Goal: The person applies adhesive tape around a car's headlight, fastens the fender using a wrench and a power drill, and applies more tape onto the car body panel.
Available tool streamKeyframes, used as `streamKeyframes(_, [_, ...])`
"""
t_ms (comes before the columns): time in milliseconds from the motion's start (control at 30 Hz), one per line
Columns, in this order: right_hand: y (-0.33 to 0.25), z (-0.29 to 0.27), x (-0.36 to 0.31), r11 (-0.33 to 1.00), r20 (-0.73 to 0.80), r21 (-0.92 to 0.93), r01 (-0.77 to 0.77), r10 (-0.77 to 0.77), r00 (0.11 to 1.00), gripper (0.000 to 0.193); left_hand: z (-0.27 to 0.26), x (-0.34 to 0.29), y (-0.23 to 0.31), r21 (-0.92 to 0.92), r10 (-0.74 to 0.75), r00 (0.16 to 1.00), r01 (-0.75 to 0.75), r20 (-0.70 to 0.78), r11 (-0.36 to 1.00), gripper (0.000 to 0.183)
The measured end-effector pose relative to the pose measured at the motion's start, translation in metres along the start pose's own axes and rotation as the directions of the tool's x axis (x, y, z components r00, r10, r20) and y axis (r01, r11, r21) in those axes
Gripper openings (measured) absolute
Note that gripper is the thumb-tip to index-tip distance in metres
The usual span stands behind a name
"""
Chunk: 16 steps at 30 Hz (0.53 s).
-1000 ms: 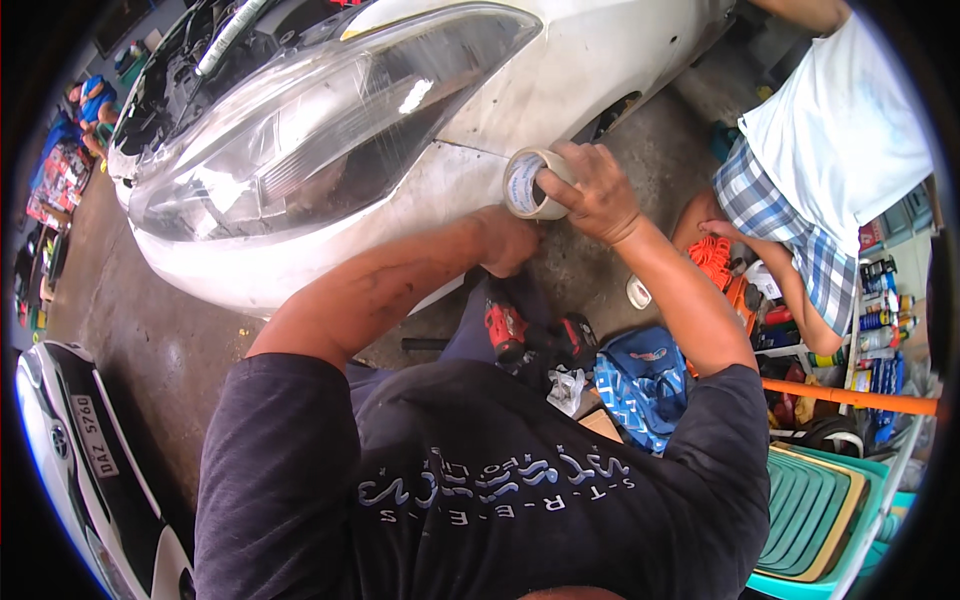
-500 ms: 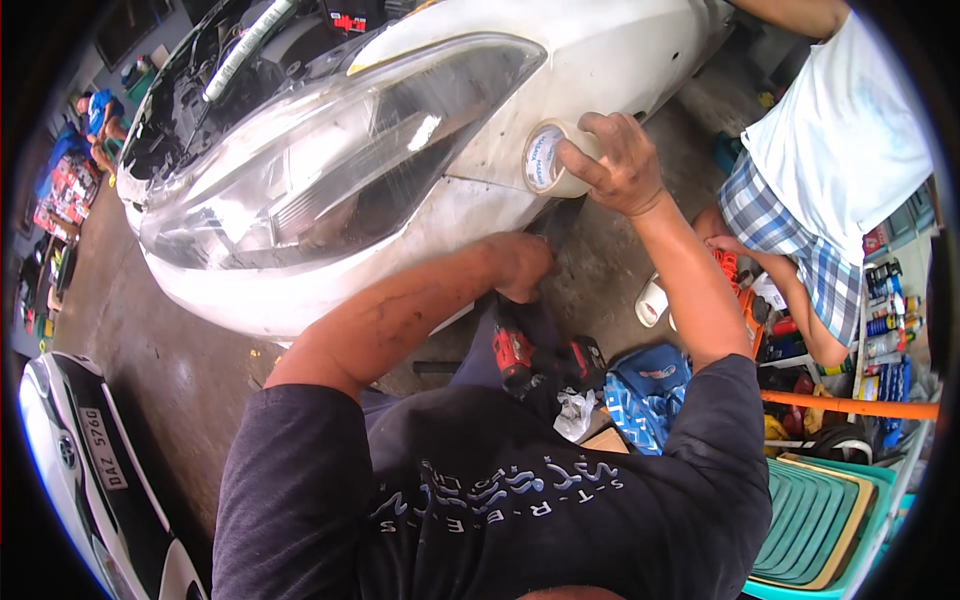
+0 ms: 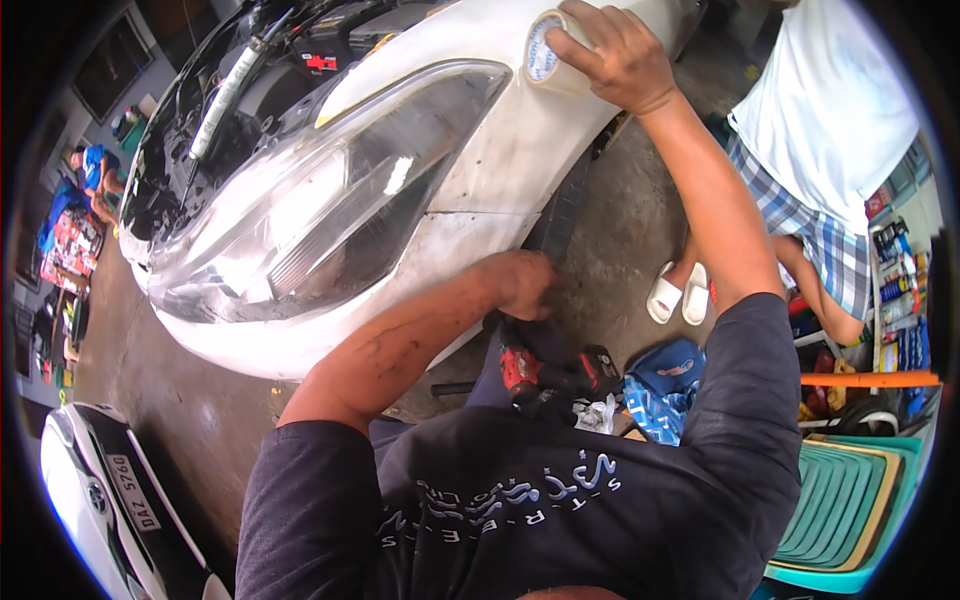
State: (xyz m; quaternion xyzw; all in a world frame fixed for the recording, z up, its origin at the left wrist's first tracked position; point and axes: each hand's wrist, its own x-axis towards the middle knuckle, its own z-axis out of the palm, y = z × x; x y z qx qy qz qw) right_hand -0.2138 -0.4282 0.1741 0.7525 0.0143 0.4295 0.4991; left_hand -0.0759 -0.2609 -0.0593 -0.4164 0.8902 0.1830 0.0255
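Observation:
My right hand (image 3: 625, 62) is closed round a wide roll of clear packing tape (image 3: 542, 48), its fingers over the rim. The roll is against or just above the white fender (image 3: 490, 165), past the headlight's upper corner; I cannot tell if it touches. My left hand (image 3: 528, 284) is low beside the bumper's edge, near the wheel arch; its fingers are turned away and blurred. Between the roll and my left forearm lies the large clear headlight (image 3: 350, 200), scuffed and dusty, set in the white bumper (image 3: 235, 335).
A red-and-black cordless power tool (image 3: 520, 372) is below my left hand, near a blue bag (image 3: 665, 375). Another person in plaid shorts (image 3: 800, 215) stands at the right, by an orange bar (image 3: 870, 380) and green stacked stools (image 3: 835, 505). The engine bay (image 3: 270, 80) is uncovered.
My right hand has carried the tape roll farther up along the fender, and that arm is straighter. My left hand stays low by the bumper's edge. The whole view has shifted slightly.

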Motion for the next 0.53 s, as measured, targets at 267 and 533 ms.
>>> streamKeyframes(267, [0.001, 0.005, 0.003, 0.999, 0.028, -0.028, 0.034, -0.033, 0.999, 0.023, -0.009, 0.008, -0.002, -0.084, 0.077, 0.994, -0.084, -0.084, 0.993, 0.048])
streamKeyframes(533, [0.005, 0.004, 0.002, 0.997, 0.001, -0.038, 0.06, -0.06, 0.998, 0.022, -0.022, 0.008, 0.001, -0.045, 0.173, 0.974, -0.181, -0.145, 0.982, 0.045])
